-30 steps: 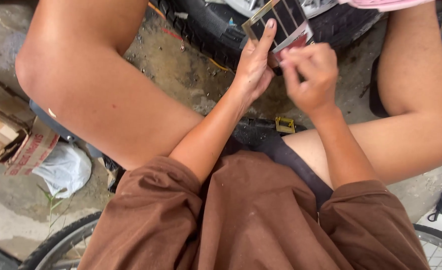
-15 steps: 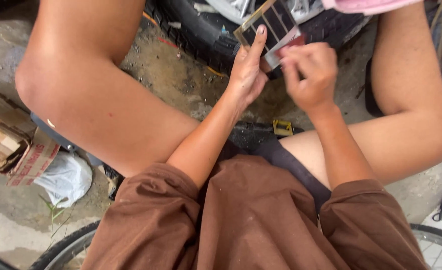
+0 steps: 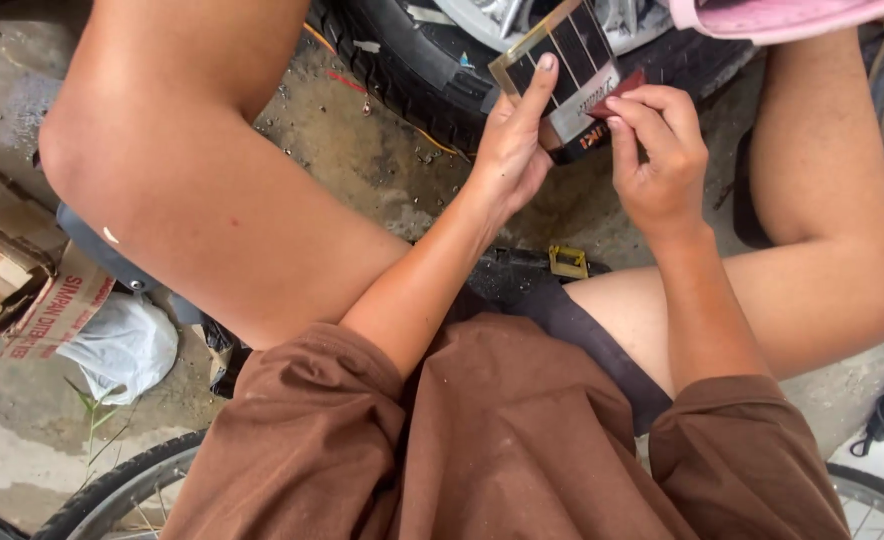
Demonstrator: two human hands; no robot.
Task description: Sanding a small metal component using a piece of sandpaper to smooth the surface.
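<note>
My left hand [image 3: 510, 150] holds a small flat box [image 3: 563, 62], dark with gold edges and a white label, its fingers stretched up along the box's face. My right hand [image 3: 659, 158] is at the box's right side, fingertips pinched on a small dark red piece [image 3: 617, 92] at the label's edge. Both hands are raised above a black tyre [image 3: 417, 68] lying on the dirty concrete floor [image 3: 362, 170]. My bare knees spread to either side, with brown shorts below.
A torn cardboard box [image 3: 7, 265] and a white plastic bag [image 3: 122, 345] lie at the left. A small yellow buckle [image 3: 568, 262] sits on a black object between my legs. Bicycle wheel rims show at the bottom left [image 3: 112, 490] and bottom right [image 3: 877, 495].
The view has drifted slightly; both hands stay on the flat box. My right fingertips have shifted along the box's right edge onto the dark red piece.
</note>
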